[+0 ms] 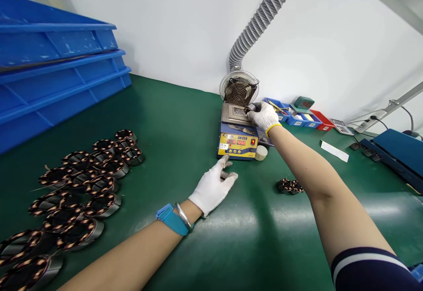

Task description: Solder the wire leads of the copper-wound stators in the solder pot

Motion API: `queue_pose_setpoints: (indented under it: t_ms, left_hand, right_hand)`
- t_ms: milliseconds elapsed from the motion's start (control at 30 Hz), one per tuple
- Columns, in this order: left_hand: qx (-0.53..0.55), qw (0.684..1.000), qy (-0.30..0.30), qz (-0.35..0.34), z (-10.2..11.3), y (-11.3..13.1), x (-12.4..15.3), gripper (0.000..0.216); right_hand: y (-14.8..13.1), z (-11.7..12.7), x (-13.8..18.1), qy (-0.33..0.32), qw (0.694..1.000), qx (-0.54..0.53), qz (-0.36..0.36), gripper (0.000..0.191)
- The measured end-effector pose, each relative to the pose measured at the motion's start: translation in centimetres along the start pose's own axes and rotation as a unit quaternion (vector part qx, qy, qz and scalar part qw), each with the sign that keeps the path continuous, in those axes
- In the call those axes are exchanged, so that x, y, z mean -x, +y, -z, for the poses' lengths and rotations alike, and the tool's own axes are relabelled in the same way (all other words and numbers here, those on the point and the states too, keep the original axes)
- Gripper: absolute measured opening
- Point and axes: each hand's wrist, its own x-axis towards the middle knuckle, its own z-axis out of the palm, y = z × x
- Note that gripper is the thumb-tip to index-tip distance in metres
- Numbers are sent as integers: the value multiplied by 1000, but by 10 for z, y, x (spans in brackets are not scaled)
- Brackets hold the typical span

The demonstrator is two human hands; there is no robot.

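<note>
My right hand (265,115), in a white knit glove with a yellow cuff, grips a small copper-wound stator (247,110) over the top of a solder pot (237,153). The glove hides most of the stator, and I cannot tell whether it touches the pot's surface. The pot has a yellow front panel with red digits and a switch. My left hand (213,187), also gloved, hovers just in front of the panel with fingers apart and nothing in it. Farther left, several wound stators (101,205) lie in rows on the green mat (172,119).
Behind the pot stands a round fan guard (239,91) on a grey hose (264,17). Blue crates (62,77) are stacked at left. Small stators (284,185) lie near my right forearm. Parts bins (307,121), a clock (304,102) and a blue device (393,154) stand at right.
</note>
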Motion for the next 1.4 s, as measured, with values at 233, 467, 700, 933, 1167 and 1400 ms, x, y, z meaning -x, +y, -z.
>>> queue_pose_setpoints:
  t_ms: [233,467,700,933,1167,1400]
  left_hand:
    - [-1,1000,-1,0,-1,-3,-1,64]
    - [3,1000,-2,0,-1,-2,-1,64]
    - [6,1000,4,-8,-1,-7,-3,63]
    - [4,1000,2,-6,1,-10,-3,69]
    - [-103,994,37,9,8,-2,-4,63]
    - [-277,953,104,-59,10,-2,2,53]
  right_hand:
    - [-4,6,-2,8,1000,-5,3,36]
    - [-5,3,4,2,1000,-13,-1,39]
    - [-2,31,18,-14,977,-208,-31,30]
    - [52,95,91,-92,892,-416,-150,39]
    - [154,161,188,-129,937,-144,-290,30]
    - [190,151,224,-284,930,106,-209,36]
